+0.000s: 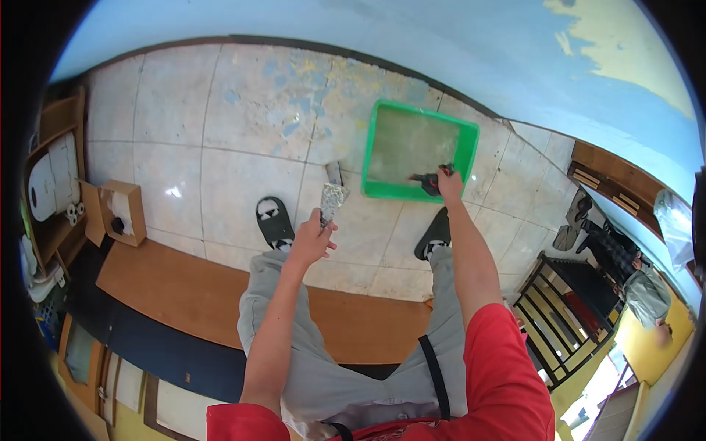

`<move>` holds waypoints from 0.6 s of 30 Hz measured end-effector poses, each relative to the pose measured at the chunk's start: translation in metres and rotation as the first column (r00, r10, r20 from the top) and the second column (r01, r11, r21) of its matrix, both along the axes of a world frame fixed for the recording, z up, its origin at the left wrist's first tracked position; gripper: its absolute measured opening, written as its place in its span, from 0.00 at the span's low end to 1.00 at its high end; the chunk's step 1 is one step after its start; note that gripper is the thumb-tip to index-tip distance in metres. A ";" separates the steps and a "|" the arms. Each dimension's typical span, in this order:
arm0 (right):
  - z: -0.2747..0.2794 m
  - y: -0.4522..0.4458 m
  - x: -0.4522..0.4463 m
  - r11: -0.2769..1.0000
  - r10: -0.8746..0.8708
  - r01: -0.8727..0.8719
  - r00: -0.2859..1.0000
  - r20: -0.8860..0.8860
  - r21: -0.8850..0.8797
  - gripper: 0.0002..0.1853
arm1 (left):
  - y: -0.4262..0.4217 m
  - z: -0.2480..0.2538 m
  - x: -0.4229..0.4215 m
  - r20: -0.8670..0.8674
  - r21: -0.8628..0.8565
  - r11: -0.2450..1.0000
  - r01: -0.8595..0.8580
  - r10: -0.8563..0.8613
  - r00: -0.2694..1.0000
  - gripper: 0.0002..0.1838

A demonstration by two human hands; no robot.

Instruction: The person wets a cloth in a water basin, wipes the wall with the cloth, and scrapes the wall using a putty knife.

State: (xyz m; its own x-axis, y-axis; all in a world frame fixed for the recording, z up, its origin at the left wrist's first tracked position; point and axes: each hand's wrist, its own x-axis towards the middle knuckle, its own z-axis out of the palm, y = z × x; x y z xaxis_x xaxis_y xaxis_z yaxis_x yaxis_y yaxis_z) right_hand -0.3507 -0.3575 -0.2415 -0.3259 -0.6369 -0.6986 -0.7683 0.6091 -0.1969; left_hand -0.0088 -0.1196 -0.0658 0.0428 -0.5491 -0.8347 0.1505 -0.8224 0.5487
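My left hand (pixel 312 241) is closed around the handle of a scraper (pixel 332 200), whose wide blade is speckled with pale residue. Just beyond the blade, a small greyish piece (pixel 334 173) lies on the floor. Over the near right corner of a green plastic basin (pixel 369 151), my right hand (pixel 449 184) grips a black and red tool (pixel 428 181). Its exact kind is hard to make out. Cloudy liquid appears to cover the bottom of the basin.
Paint flakes (pixel 290 128) litter the tiles below the blue wall (pixel 412 37), which has a yellow peeled patch (pixel 610 44). An open cardboard box (pixel 125 209) stands left. Behind my legs is a brown bench (pixel 198 287). A person (pixel 647 294) is at far right beside a black rack (pixel 566 316).
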 end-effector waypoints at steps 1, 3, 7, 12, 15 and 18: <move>0.021 0.002 0.007 0.989 0.108 -0.116 0.991 -0.081 -0.093 0.30 | -0.003 0.000 0.010 0.015 -0.025 0.999 0.034 -0.034 0.999 0.09; 0.054 0.017 0.014 0.958 0.166 -0.202 0.970 -0.178 -0.203 0.31 | -0.005 -0.010 0.029 0.039 -0.038 0.996 0.085 -0.083 0.996 0.10; 0.080 0.020 0.026 0.934 0.023 0.001 0.998 0.062 -0.357 0.27 | -0.032 -0.025 0.067 0.211 -0.089 0.950 0.300 -0.277 0.938 0.10; 0.104 -0.014 0.050 0.968 -0.248 0.250 0.918 0.310 0.034 0.24 | -0.104 -0.025 0.099 0.360 -0.188 0.846 0.499 -0.413 0.836 0.10; 0.019 -0.020 0.020 0.971 -0.213 0.236 0.918 0.335 -0.030 0.22 | -0.147 -0.027 0.126 0.356 -0.259 0.821 0.508 -0.408 0.841 0.11; 0.005 -0.016 0.039 0.913 0.353 -0.368 0.929 -0.109 -0.177 0.26 | -0.185 -0.032 0.154 0.509 -0.205 0.729 0.653 -0.490 0.707 0.12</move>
State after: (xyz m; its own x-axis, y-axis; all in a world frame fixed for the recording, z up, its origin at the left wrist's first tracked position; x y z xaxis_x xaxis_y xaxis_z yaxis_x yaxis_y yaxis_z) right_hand -0.3121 -0.3733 -0.2363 -0.0941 -0.8394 -0.5353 -0.9452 0.2442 -0.2168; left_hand 0.1456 -0.3049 -0.0973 -0.1022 -0.8199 -0.5634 -0.5791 -0.4114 0.7038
